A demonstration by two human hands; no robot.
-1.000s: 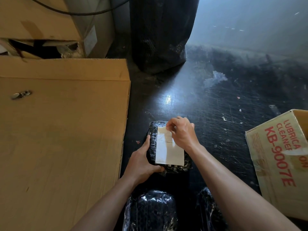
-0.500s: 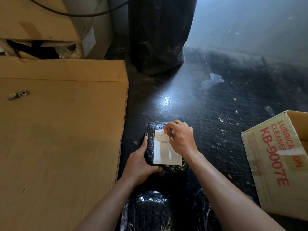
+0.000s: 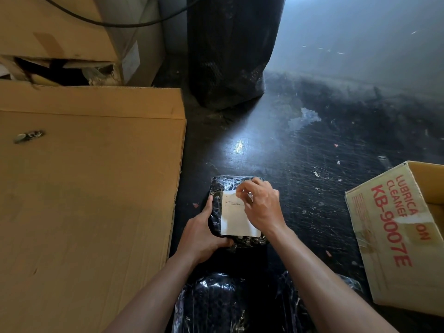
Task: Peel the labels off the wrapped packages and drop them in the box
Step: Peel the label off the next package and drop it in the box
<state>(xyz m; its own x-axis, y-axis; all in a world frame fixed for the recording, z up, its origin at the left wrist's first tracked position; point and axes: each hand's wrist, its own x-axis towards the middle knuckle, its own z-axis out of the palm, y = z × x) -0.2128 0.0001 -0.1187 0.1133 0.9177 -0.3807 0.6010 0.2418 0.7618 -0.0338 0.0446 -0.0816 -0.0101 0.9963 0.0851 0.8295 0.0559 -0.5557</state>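
Note:
A black plastic-wrapped package (image 3: 217, 207) lies on the dark floor in front of me, with a white label (image 3: 234, 218) stuck on its top. My left hand (image 3: 204, 233) grips the package's left and near edge, thumb along its side. My right hand (image 3: 260, 206) rests over the label's far right corner, fingers curled and pinching at that corner. The open cardboard box (image 3: 394, 236) with red print stands tilted at the right.
Two more black wrapped packages (image 3: 213, 304) (image 3: 292, 306) lie near me under my forearms. A large flat carton (image 3: 84, 188) fills the left side. A tall black wrapped bundle (image 3: 228, 49) stands at the back, with stacked cartons (image 3: 60, 32) at the far left.
My right hand's fingertips have shifted slightly along the label's far edge. The left hand keeps its hold, and the label lies flat on the package.

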